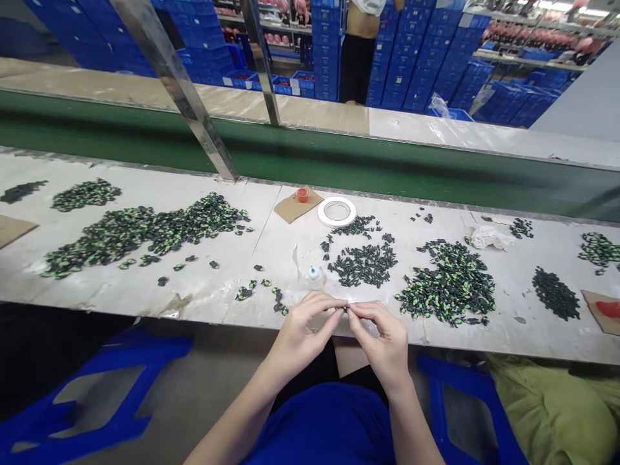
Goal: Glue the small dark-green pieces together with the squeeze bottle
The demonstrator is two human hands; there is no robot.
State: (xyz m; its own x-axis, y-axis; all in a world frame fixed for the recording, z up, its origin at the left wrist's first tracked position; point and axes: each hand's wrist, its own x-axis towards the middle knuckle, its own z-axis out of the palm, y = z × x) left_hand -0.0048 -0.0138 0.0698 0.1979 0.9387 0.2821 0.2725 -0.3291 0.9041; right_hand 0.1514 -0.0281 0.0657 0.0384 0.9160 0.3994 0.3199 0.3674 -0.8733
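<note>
Just past the table's near edge, my left hand (310,324) and my right hand (380,334) meet fingertip to fingertip. Both pinch a small dark piece with a touch of green (345,309); the fingers cover most of it. Beyond them stands a small white bottle with a blue tip (314,276). Behind my right hand lies a loose pile of small dark oblong pieces (365,265). To its right is a heap of dark pieces with bright green parts (450,284). A few similar pieces (245,292) are scattered left of my hands.
A roll of white tape (337,212) lies near a cardboard piece (285,210) bearing a small red cup (302,194). Large green-and-dark heaps (145,229) cover the left. A metal post (194,116) rises before the green belt (339,155). Blue stools (121,387) flank me; a person (359,51) stands beyond.
</note>
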